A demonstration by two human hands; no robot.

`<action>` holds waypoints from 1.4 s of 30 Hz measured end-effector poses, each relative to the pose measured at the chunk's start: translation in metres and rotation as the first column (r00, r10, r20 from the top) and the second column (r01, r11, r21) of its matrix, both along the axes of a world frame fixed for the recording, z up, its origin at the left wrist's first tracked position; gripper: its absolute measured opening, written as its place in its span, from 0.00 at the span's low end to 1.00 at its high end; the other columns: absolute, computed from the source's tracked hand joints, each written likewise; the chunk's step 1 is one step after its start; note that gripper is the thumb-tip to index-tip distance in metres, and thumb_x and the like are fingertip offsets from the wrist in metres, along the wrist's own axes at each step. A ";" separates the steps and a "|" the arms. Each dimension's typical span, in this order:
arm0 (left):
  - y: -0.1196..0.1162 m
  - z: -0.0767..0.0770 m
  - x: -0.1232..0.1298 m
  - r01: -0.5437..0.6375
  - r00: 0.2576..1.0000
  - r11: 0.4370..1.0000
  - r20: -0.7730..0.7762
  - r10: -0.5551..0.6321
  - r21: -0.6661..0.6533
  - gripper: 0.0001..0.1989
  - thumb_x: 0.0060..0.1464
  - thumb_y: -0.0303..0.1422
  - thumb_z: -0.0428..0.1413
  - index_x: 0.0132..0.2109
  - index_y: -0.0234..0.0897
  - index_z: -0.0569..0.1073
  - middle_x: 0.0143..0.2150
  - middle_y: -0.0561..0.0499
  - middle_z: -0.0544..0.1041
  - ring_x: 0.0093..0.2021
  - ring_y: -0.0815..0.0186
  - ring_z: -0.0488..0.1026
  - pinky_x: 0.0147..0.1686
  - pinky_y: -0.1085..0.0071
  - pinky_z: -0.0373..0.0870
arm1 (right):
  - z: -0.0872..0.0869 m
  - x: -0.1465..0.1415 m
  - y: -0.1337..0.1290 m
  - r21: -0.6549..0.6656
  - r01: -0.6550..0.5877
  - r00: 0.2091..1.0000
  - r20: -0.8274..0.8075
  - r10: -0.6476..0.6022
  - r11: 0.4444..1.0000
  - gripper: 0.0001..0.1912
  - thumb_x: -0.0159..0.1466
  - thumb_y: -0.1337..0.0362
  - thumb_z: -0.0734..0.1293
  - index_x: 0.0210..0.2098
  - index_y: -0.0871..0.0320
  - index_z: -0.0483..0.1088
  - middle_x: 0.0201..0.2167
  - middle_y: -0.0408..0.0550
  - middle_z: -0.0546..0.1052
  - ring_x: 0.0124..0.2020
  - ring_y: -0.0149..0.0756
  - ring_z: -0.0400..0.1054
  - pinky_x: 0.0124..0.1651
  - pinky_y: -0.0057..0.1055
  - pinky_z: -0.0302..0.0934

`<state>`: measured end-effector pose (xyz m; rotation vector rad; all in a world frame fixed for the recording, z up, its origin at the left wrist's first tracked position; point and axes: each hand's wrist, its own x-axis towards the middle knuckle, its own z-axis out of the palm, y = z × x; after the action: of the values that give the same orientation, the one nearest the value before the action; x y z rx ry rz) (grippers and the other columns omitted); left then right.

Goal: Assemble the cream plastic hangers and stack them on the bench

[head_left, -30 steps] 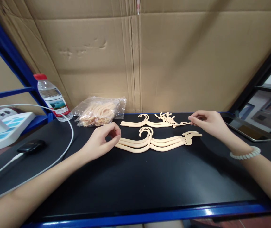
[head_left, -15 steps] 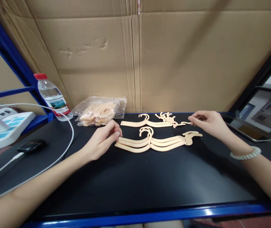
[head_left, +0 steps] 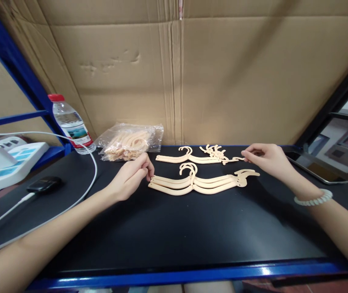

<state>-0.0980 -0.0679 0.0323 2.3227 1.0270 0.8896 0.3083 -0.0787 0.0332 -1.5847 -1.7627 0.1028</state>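
Note:
In the head view, several cream plastic hangers (head_left: 170, 190) lie together on the black tabletop, hooks towards the back. My left hand (head_left: 131, 177) is at their left end, its fingers curled in and their tips close to the hanger ends; nothing shows between them. Behind lies another row of cream hangers (head_left: 204, 160), with a heap of small cream hooks (head_left: 213, 151) at its right end. My right hand (head_left: 264, 158) pinches the tip of a thin cream hook piece (head_left: 238, 158) beside that heap. Flat cream pieces (head_left: 242, 179) rest at the front stack's right end.
A clear plastic bag (head_left: 128, 140) of cream parts lies at the back left, near a water bottle (head_left: 73, 128). A white cable (head_left: 94, 175), a black adapter (head_left: 44, 184) and a white power strip (head_left: 24, 162) occupy the left. Cardboard (head_left: 238, 73) closes off the back.
My left hand has drawn back slightly to the left from the front hangers' ends. My right hand keeps its pinch in nearly the same place. The view has shifted a little.

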 end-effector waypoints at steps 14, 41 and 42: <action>0.020 0.022 0.001 -0.086 0.977 0.976 -0.176 0.123 0.200 0.04 0.50 0.26 0.43 0.29 0.40 0.57 0.27 0.55 0.72 0.26 0.65 0.70 0.34 0.65 0.65 | 0.004 0.008 0.025 -0.030 -0.030 0.998 0.059 0.032 0.999 0.12 0.59 0.56 0.64 0.26 0.56 0.73 0.23 0.47 0.80 0.27 0.41 0.75 0.34 0.35 0.66; 0.026 0.009 0.009 -0.043 0.921 0.968 -0.365 0.134 0.248 0.07 0.57 0.31 0.42 0.34 0.40 0.63 0.30 0.54 0.75 0.30 0.62 0.71 0.35 0.66 0.63 | -0.025 0.018 0.059 -0.151 -0.360 0.891 0.236 0.387 0.921 0.05 0.58 0.63 0.68 0.29 0.53 0.77 0.36 0.48 0.80 0.41 0.43 0.74 0.50 0.41 0.64; 0.026 0.008 0.009 -0.042 0.920 0.967 -0.367 0.134 0.250 0.07 0.57 0.31 0.42 0.33 0.40 0.63 0.30 0.54 0.75 0.30 0.61 0.71 0.35 0.66 0.63 | -0.025 0.018 0.059 -0.147 -0.353 0.894 0.238 0.380 0.924 0.05 0.58 0.63 0.68 0.29 0.53 0.77 0.36 0.48 0.80 0.41 0.43 0.73 0.50 0.41 0.64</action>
<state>-0.0887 -0.0418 0.0406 2.7460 1.2481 0.6307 0.3265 -0.0199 0.0082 -1.3607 -2.2878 0.1714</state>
